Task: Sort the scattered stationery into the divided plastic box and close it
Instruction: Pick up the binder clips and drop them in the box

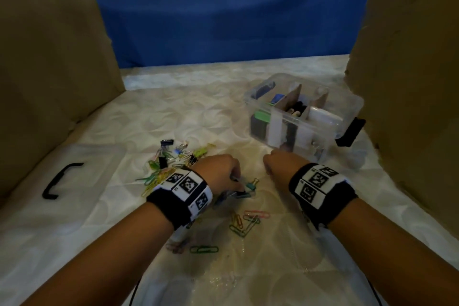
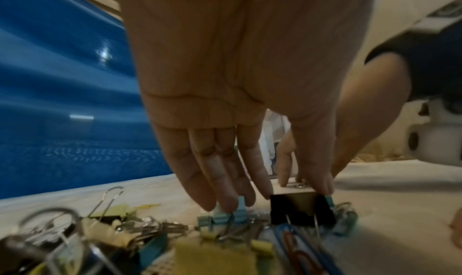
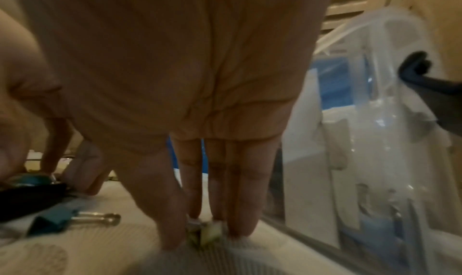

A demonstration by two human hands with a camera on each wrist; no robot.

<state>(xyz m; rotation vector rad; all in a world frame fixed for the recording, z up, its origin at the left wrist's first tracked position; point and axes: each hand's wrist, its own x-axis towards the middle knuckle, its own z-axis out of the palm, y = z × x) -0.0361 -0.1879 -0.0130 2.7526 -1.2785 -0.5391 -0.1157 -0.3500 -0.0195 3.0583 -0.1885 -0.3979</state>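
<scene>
**Both hands down among the clips**

My left hand [image 2: 240, 105] was down over the pile, thumb and forefinger pinching a black binder clip [image 2: 301, 210] by its top edge, while my other fingers [image 2: 220, 184] hung straight and touched a small teal binder clip [image 2: 222, 218] beside it. My right hand [image 3: 190, 93] was just next to it, near the front wall of the box, with the thumb and fingers closed on a small pale yellow clip [image 3: 207, 232] that sat on the tabletop [image 1: 285, 268]. Another teal clip [image 3: 57, 220] with silver handles lay between my two hands.

To the left of my left wrist lay the main heap of binder clips [image 1: 173, 159], black, yellow and green, tangled with wire handles. Nearer the front edge, coloured paper clips [image 1: 244, 221] were scattered loose, red, yellow and green ones, well apart from the heap.

The clear plastic box [image 1: 345, 117] stood open toward the right side of the tabletop, just beyond my right hand. Cardboard dividers [image 1: 289, 99] split it into compartments, and I could see a green-topped item, something blue, dark cylinders and white things inside, though not clearly enough to name them. A black latch [image 1: 350, 131] stuck out from its right end. The clear lid [image 1: 82, 181], with its black handle, lay flat near the left edge. Cardboard walls [image 1: 49, 57] stood at both sides, and a blue cloth [image 1: 223, 12] hung at the back.
</scene>
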